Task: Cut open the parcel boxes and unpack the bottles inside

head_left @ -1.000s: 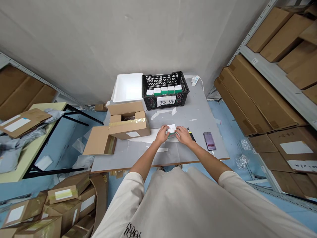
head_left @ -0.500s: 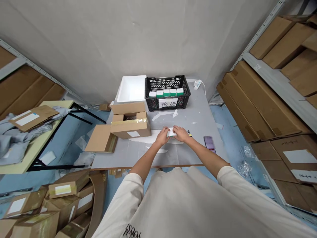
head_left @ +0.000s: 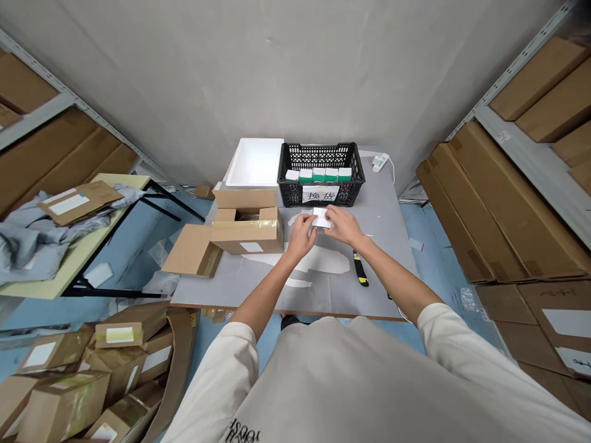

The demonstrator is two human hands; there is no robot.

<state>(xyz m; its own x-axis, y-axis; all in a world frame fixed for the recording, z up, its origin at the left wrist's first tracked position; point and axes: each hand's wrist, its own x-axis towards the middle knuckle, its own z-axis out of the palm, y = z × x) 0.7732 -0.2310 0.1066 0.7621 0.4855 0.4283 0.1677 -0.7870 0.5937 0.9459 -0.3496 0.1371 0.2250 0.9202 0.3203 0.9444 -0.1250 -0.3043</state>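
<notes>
Holding small white carton [head_left: 322, 217] between both hands: left hand [head_left: 301, 235] and right hand [head_left: 344, 224] clasped its opposite ends, fingers closed on it. Carton sat just in front of black plastic crate [head_left: 321, 159], above grey worktop [head_left: 221, 289]. Crate held row of white-and-green cartons [head_left: 318, 176]. Left of crate: white foam box [head_left: 255, 161]. Front-left of crate: open cardboard box [head_left: 244, 237]. Front-right of crate: yellow-and-black utility knife [head_left: 361, 268].

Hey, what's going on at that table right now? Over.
Left hand, right hand on small white carton. Black plastic crate just ahead. Yellow utility knife lying to the right.
</notes>
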